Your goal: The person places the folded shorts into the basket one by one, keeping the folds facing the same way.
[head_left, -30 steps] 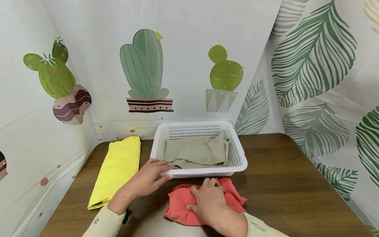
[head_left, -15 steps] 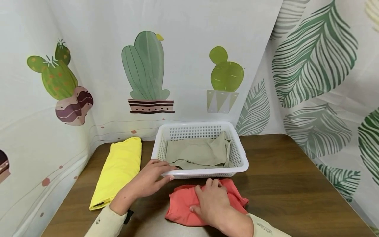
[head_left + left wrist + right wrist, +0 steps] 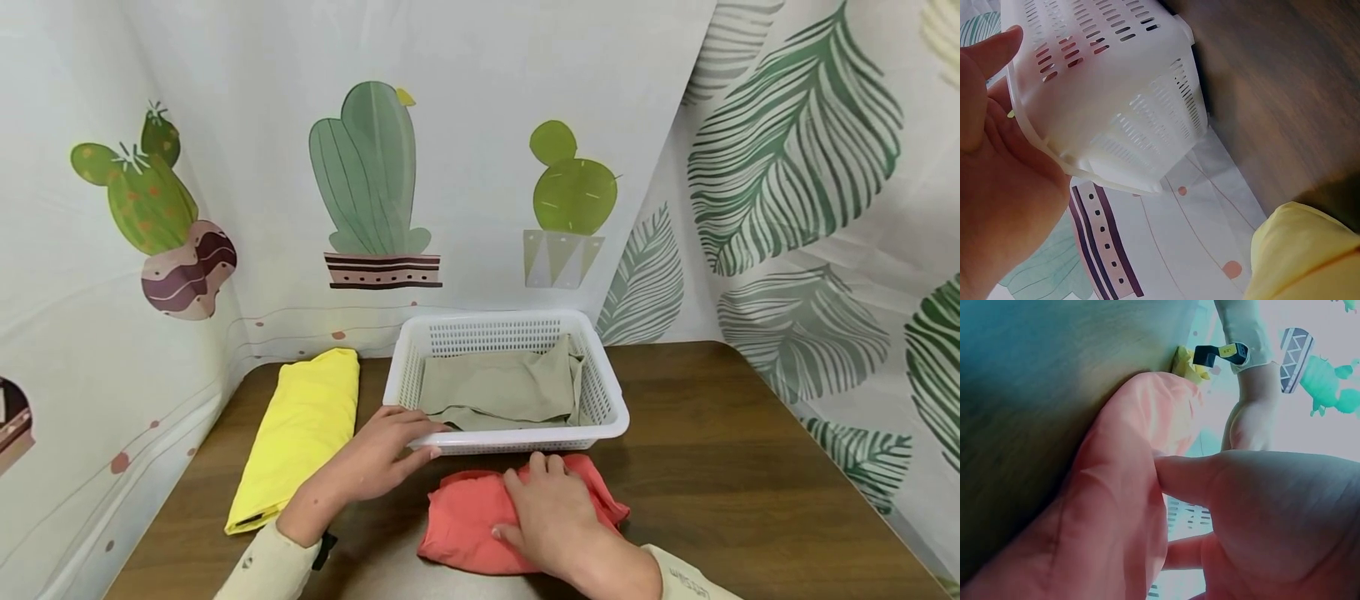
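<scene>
A white plastic basket (image 3: 517,437) with slotted walls stands at the back middle of the table, a folded khaki cloth (image 3: 495,383) inside it. My left hand (image 3: 375,454) grips its near left corner, fingers over the rim and thumb outside, as the left wrist view also shows. In front of the basket lies a folded red garment (image 3: 461,525), somewhat rumpled. On its right half rests my right hand (image 3: 558,517), fingers spread; in the right wrist view the thumb (image 3: 1185,478) touches the fabric without pinching it. Part of the red garment is hidden under this hand.
A folded yellow garment (image 3: 307,425) lies on the left side of the brown wooden table (image 3: 735,467), beside my left forearm. Behind the table hangs a white curtain (image 3: 480,167) printed with cacti and leaves, close to the basket's far side.
My right hand has slid slightly to the right over the red garment, which stays almost in place. The left hand keeps its place at the basket's corner.
</scene>
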A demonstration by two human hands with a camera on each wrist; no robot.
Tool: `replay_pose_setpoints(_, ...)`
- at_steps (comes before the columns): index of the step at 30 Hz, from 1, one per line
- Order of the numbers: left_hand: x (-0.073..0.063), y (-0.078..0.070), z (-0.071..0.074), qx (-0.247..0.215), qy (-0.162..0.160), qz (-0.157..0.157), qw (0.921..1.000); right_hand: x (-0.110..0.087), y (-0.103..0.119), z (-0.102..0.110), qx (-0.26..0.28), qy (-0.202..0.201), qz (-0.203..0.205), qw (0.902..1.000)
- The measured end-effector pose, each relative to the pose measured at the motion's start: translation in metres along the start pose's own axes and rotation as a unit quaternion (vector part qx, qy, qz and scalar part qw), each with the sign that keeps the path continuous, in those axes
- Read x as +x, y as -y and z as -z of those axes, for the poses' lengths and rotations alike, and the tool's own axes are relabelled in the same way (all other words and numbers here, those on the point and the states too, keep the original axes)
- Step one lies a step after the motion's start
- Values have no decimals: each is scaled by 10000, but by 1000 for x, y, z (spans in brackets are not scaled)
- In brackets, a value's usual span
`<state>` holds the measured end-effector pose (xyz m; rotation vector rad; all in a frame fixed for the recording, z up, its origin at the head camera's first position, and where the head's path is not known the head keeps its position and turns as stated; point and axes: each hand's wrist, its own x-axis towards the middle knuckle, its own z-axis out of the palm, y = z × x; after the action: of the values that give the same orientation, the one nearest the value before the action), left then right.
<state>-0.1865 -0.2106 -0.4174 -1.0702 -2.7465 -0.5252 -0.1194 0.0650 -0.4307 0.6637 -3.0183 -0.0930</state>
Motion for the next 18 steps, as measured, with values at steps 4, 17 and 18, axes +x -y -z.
replay_pose_setpoints(4, -1, 0, 0, -7, -21, 1, 10000, -4, -3, 0, 91, -134, 105, 9998)
replay_pose_setpoints(17, 0, -1, 0, 0, -9, 6, 10000, -10, -11, 4, 231, -94, 142, 9996)
replay_pose_setpoints(18, 0, -1, 0, 4, -5, 8, 10000, -10, -11, 4, 233, -88, 146, 9996)
